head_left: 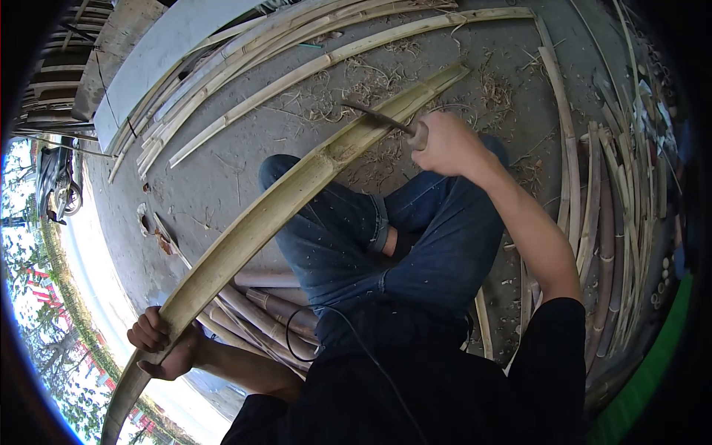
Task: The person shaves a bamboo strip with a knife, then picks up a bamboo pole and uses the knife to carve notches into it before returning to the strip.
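A long split bamboo strip point(248, 222), its hollow inner side facing up, slants across my lap from lower left to upper right. My left hand point(167, 343) is wrapped round its lower part, thumb on one edge and fingers over the other. In my right hand point(449, 144) is the handle of a knife with a narrow dark blade point(377, 116). The blade lies across the strip near its far end, just beyond a node ridge point(324, 159). Both my legs point(386, 245) are crossed beneath the strip, with small pale shavings on the jeans.
Several long bamboo strips point(326, 61) lie on the concrete floor point(215, 159) ahead. More strips and poles point(604, 245) line the right side, and bamboo poles point(271, 315) lie by my left hip. Curly shavings point(378, 159) litter the floor. A motorcycle point(63, 189) stands far left.
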Action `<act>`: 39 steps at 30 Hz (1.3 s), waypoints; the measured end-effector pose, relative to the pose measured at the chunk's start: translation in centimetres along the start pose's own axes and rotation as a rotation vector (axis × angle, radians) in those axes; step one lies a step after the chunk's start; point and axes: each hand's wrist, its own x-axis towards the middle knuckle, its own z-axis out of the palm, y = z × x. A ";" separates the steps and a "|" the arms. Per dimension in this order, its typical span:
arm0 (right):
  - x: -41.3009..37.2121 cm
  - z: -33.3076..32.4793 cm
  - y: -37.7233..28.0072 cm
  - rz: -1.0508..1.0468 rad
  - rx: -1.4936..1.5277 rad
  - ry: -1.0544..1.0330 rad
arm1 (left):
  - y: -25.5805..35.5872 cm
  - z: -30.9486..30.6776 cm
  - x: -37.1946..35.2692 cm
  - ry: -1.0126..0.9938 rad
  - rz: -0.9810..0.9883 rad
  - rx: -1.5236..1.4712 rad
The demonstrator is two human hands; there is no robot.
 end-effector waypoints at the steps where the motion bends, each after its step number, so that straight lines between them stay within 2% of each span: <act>1: 0.3 0.5 0.0 -0.021 0.006 0.053 | 0.3 -0.2 0.2 -0.020 -0.026 -0.039; 2: 0.2 1.9 0.3 -0.034 0.021 0.099 | 0.7 -0.4 0.1 -0.030 -0.035 -0.037; 4: 3.7 1.6 5.0 0.270 -0.197 0.171 | 0.4 -1.2 0.1 -0.045 -0.038 -0.062; 5: 5.0 0.4 7.8 0.368 -0.199 0.129 | 0.1 -0.8 -0.2 0.012 0.002 0.029; 6: 6.0 -1.0 10.5 0.465 -0.201 0.090 | 0.2 -0.9 -0.3 -0.015 -0.001 0.030; 8: 6.8 -2.8 13.8 0.521 -0.324 0.100 | 0.3 -1.1 -0.4 0.007 0.033 0.033; 11: 6.1 -3.0 13.0 0.472 -0.211 0.119 | 0.7 -2.5 -0.2 -0.012 -0.015 -0.002; 13: 4.9 -0.5 10.5 0.277 -0.070 0.250 | 0.6 -3.5 -0.1 0.004 -0.030 -0.006; 15: 1.2 0.7 4.8 0.128 0.122 0.258 | 0.7 -4.6 0.1 0.039 -0.077 -0.020; 16: -0.6 1.5 2.3 0.092 0.192 0.232 | 0.8 -4.9 0.3 0.184 -0.110 -0.049; 17: -1.3 3.9 1.7 0.003 0.242 0.293 | 0.6 -4.7 0.8 0.416 -0.124 0.027; 18: -2.3 4.9 0.2 -0.021 0.316 0.249 | 0.3 -4.6 1.1 0.649 -0.135 0.100; 20: -3.5 7.3 -1.5 -0.032 0.391 0.231 | -0.8 -5.1 0.5 0.605 -0.208 0.178; 22: -4.0 9.0 -2.3 -0.006 0.458 0.183 | -3.3 -4.3 -0.3 0.541 -0.016 0.181; 23: -4.1 10.0 -2.3 -0.012 0.460 0.190 | -3.8 -7.1 -1.0 0.373 -0.057 0.122; 24: -4.0 11.1 -2.3 0.000 0.483 0.216 | -5.3 -7.7 -1.8 0.358 -0.083 0.093; 26: -3.8 12.3 -2.5 0.007 0.502 0.239 | -8.4 -12.8 -2.4 0.505 -0.105 0.266; 28: -4.1 12.6 -2.5 0.022 0.493 0.237 | -10.6 -11.5 -2.3 0.795 -0.176 0.599; 29: -4.4 12.2 -2.2 0.022 0.478 0.235 | -10.7 -8.3 -1.4 0.831 -0.105 0.511; 30: -4.9 11.8 -2.0 0.006 0.456 0.286 | -8.1 -10.8 -0.3 0.766 -0.219 0.475; 32: -6.4 11.4 -1.6 -0.006 0.432 0.315 | -6.7 -7.6 0.7 0.584 0.092 0.250; 34: -6.7 9.9 -0.9 0.114 0.485 0.190 | -9.8 -6.9 -0.5 0.003 -0.072 0.017; 35: -7.1 9.1 -1.3 0.129 0.485 0.210 | -12.4 -5.7 -2.2 0.045 -0.124 0.147; 36: -7.0 9.3 -1.4 0.115 0.487 0.217 | -14.6 -5.9 -3.6 0.014 -0.221 0.149; 37: -7.0 9.9 -1.3 0.115 0.511 0.301 | -16.3 -5.0 -4.8 -0.076 -0.219 0.129; 38: -7.4 10.4 -1.2 0.128 0.534 0.377 | -17.3 -5.2 -4.4 -0.083 -0.252 0.002; 39: -7.9 10.8 -1.2 0.140 0.529 0.363 | -18.1 -5.5 -4.0 0.110 -0.285 0.071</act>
